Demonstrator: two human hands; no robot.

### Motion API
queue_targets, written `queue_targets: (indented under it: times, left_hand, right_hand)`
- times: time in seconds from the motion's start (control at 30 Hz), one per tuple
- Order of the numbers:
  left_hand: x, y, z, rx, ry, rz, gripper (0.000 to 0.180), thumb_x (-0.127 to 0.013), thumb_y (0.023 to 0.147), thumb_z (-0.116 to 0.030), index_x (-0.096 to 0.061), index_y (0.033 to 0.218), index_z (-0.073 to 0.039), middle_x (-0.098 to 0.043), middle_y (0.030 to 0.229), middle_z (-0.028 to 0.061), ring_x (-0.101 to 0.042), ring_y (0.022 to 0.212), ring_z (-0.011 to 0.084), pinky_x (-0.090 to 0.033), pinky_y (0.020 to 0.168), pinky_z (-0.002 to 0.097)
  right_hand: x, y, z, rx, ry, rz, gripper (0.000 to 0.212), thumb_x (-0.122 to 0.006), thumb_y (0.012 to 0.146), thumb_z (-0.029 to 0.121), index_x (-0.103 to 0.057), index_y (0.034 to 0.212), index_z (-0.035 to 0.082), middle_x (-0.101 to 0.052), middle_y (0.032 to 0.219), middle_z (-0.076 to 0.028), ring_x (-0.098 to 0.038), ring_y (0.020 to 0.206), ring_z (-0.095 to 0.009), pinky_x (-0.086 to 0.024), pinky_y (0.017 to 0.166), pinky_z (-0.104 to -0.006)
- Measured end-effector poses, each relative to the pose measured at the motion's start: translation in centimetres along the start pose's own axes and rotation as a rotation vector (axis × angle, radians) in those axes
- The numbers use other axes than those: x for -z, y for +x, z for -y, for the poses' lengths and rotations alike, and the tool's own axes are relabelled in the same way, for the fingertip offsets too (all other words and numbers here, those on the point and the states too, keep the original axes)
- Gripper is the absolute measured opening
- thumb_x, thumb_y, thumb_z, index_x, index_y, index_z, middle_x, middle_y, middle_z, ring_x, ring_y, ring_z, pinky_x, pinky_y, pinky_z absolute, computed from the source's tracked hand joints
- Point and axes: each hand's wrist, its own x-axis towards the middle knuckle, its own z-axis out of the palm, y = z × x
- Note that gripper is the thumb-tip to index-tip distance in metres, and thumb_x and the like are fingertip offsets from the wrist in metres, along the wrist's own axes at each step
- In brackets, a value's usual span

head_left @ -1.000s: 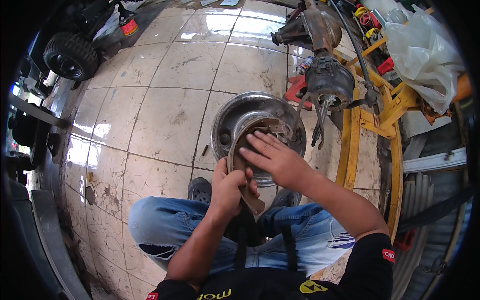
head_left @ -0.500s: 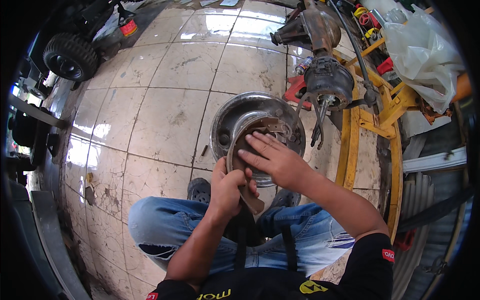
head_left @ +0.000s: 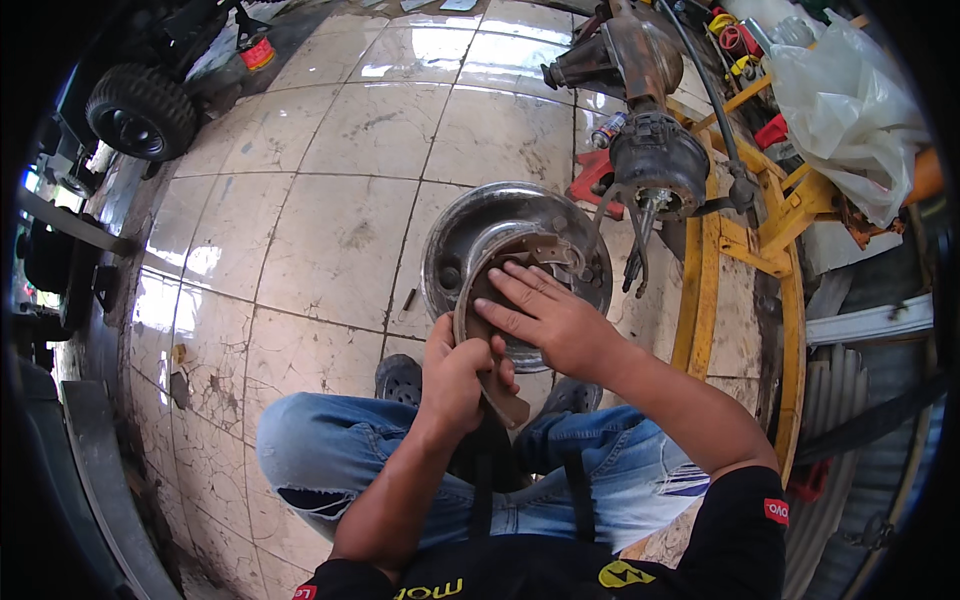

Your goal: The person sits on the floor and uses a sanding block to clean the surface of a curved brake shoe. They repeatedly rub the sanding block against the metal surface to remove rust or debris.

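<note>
A curved brown brake shoe (head_left: pixel 462 318) is held tilted over a metal wheel rim (head_left: pixel 440 235) that lies on the floor between my feet. My left hand (head_left: pixel 458 375) is closed round the shoe's near left part, thumb on top and fingertips showing on the inner side. The shoe's lower end (head_left: pixel 510 408) sticks out below that hand. My right hand (head_left: pixel 545 318) lies with fingers stretched out flat on the brown surface inside the curve. What lies under its palm is hidden. At the far end of the shoe, a notched metal tip (head_left: pixel 570 258) shows above the rim.
To the right, a rusty axle with a drum-shaped hub (head_left: pixel 657 165) rests by a yellow metal frame (head_left: pixel 790 330). A red stand (head_left: pixel 590 178) and a spray can (head_left: pixel 608 130) are beside it. Plastic sheeting (head_left: pixel 840 110) drapes the frame. A vehicle tyre (head_left: pixel 140 112) stands far left.
</note>
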Motion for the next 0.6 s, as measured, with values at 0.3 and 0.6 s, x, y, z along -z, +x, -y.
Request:
queue_targets:
  times: [0.3,0.6]
  left_hand:
    - [-0.2,0.0,-0.1,-0.006,-0.02,-0.025,0.043,-0.045,0.072,0.001,-0.046,0.115,-0.003,-0.053,0.09,0.0107,-0.057,0.061,0.0226,-0.054,0.052,0.0405]
    - [-0.3,-0.1,-0.3,0.0,-0.023,-0.03,0.042,-0.045,0.072,0.0,-0.046,0.113,-0.004,-0.053,0.091,0.0106,-0.057,0.061,0.0224,-0.054,0.052,0.0406]
  right_hand:
    - [0.0,0.2,-0.8,0.004,0.009,0.01,0.052,-0.052,0.089,0.008,-0.055,0.141,0.014,-0.049,0.147,-0.02,-0.045,0.137,-0.039,-0.035,0.115,-0.0495]
    - [0.1,0.1,-1.1,-0.03,-0.047,0.015,0.05,-0.051,0.09,0.011,-0.056,0.14,0.014,-0.05,0.145,-0.021,-0.047,0.136,-0.038,-0.036,0.115,-0.0494]
